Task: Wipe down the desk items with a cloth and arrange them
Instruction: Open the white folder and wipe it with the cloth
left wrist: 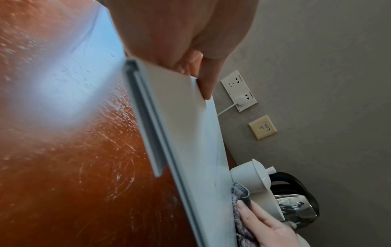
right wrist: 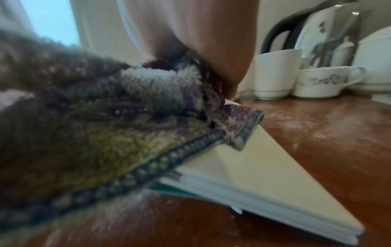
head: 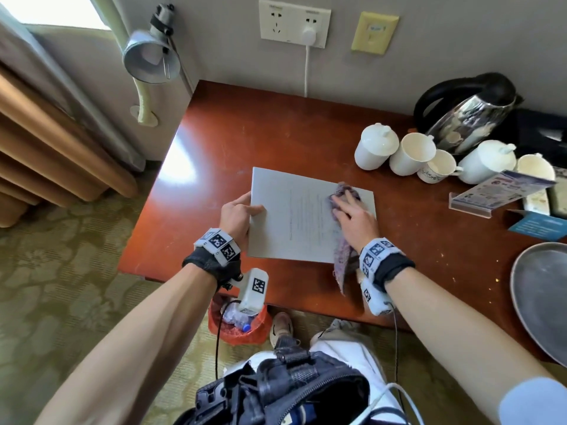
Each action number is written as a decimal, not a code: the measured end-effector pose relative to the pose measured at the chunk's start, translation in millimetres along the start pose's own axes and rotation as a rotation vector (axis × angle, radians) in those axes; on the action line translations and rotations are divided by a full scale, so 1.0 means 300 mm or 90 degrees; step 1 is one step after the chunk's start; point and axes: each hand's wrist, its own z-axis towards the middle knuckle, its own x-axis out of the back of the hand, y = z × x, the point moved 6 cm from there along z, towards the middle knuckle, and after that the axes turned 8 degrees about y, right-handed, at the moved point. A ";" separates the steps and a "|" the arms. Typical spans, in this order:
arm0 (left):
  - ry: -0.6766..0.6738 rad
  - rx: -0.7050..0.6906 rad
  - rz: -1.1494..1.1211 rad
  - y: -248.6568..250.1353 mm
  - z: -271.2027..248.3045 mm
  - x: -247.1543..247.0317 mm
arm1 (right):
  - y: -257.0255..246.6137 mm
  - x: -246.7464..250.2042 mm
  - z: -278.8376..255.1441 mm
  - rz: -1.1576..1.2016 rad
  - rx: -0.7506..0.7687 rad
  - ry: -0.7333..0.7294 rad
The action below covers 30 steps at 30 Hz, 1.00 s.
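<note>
From the head cam, your left hand (head: 237, 214) is holding the left edge of the white folder (head: 294, 216), thumb laid on top of the cover and the other fingers tucked down by the edge, so it's pinching that side. The folder lies flat on the reddish wooden desk (head: 245, 133), roughly in the middle, a bit skewed. Your right hand (head: 352, 217) is spread flat on the purple cloth (head: 343, 240), pressing it onto the folder's right half, fingers pretty much straight. The cloth trails back under your wrist and hangs past the near edge of the folder. Your hands are well apart, one on each side of the cover. Off to the right sit a row of white cups (head: 411, 153), two of them lidded, with the steel kettle (head: 469, 118) behind them, a leaflet stand (head: 497, 191) and a grey tray (head: 540, 299) at the far right edge.

Left wrist cam: the thumb (left wrist: 206, 83) rests on the cover and you can see the folder's edge (left wrist: 148, 120) sitting slightly off the scratched desk surface. Further along, your right-hand fingers (left wrist: 253, 217) are on the cloth (left wrist: 241, 192), with a lidded cup (left wrist: 251, 177) just beyond.

Right wrist cam is blurry: mostly cloth (right wrist: 95, 133) filling the left, draped over the folder's corner (right wrist: 253, 183), with the cups (right wrist: 275, 75) and kettle (right wrist: 317, 33) behind.
</note>
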 end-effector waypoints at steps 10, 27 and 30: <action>0.048 -0.032 0.016 0.036 -0.001 -0.017 | -0.319 -0.122 -0.024 0.076 0.083 -0.053; 0.050 -0.043 0.031 0.081 -0.021 -0.045 | 0.009 -0.043 -0.032 0.028 -0.099 0.014; 0.058 -0.046 0.037 0.084 -0.018 -0.046 | -0.082 -0.080 -0.052 0.027 -0.020 -0.002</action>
